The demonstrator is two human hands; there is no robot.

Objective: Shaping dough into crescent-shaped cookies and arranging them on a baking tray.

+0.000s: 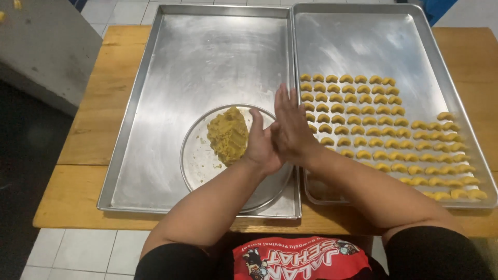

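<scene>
Hands: two, left hand [263,147] and right hand [291,127], pressed palm against palm at frame centre; grip together, anything between the palms hidden.
Dough: one yellow lump [228,135] on one round plate [199,161], just left of the hands.
Trays: two, left tray [171,72] carrying the plate, right tray [358,41] touching it.
Cookies: many small curved pieces [381,135] in rows on right tray; exact number hard to count, some hidden behind right forearm.
Table: one, wooden [83,155]; edges cut off.
</scene>
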